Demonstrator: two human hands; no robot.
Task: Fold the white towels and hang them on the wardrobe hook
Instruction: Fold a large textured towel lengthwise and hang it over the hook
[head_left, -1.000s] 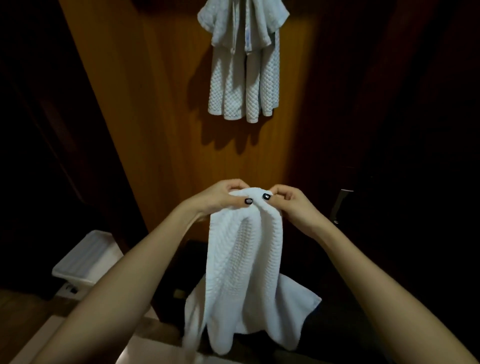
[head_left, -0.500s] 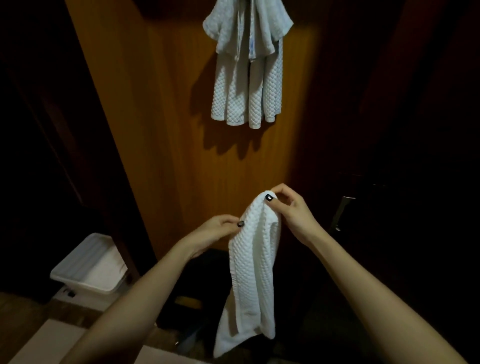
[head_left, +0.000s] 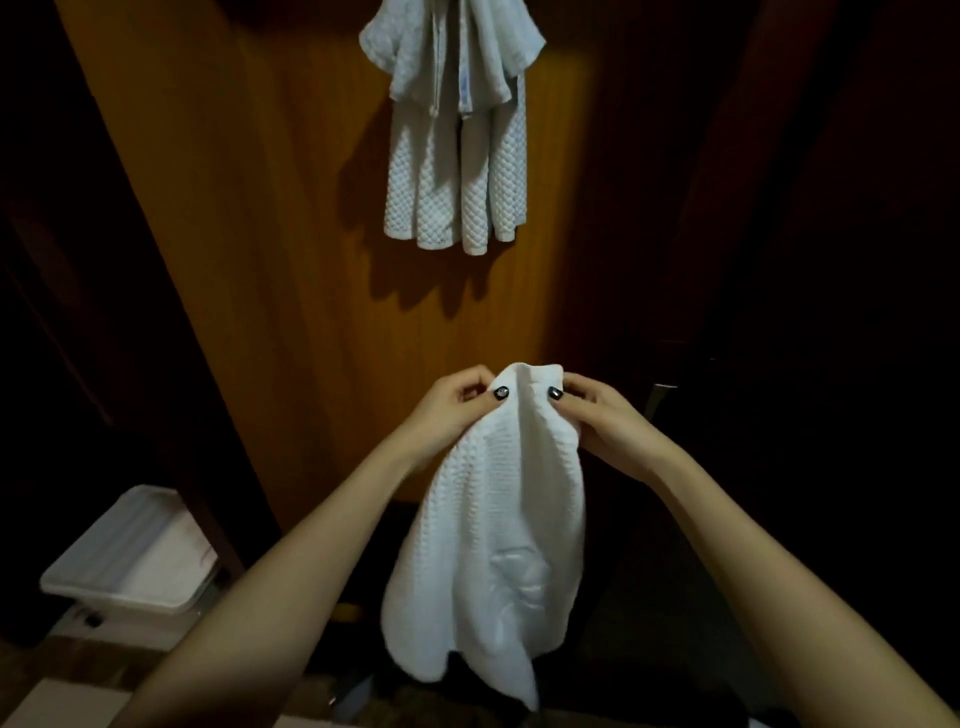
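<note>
- Wardrobe panel (head_left: 291, 260): lit orange-brown wood, upright, straight ahead of the person. Both sides of it are too dark to read.
- Held white towel (head_left: 498, 545): waffle weave, hanging free in the air before the lower half of the panel. Its long axis is vertical. The top edge is gathered into a narrow peak between the two hands, and the bottom spreads into loose, uneven lobes. It seems to touch nothing but the hands. Judgement: the fold is rough, not squared.
- Hung towels (head_left: 457, 156): a bunch of white waffle towels lies flat against the panel near its top edge, well apart from the held one.
- White lidded box (head_left: 130, 561): low down by the panel's lower left edge, not involved.
- Left hand (head_left: 452, 410): thumb and forefinger pinch the left side of the towel's peak, other fingers curled.
- Right hand (head_left: 602, 421): same pinch on the right side of the peak. It is level with the left hand and close beside it.
- Hook: not visible. It is either under the hung fabric or above the frame; cannot tell which.
- Key relation: the hanging point lies above the hands and slightly to the left, roughly in line with the towel's own long axis. Judgement: the coming move is a near-straight lift, with the left hand marginally nearer.
</note>
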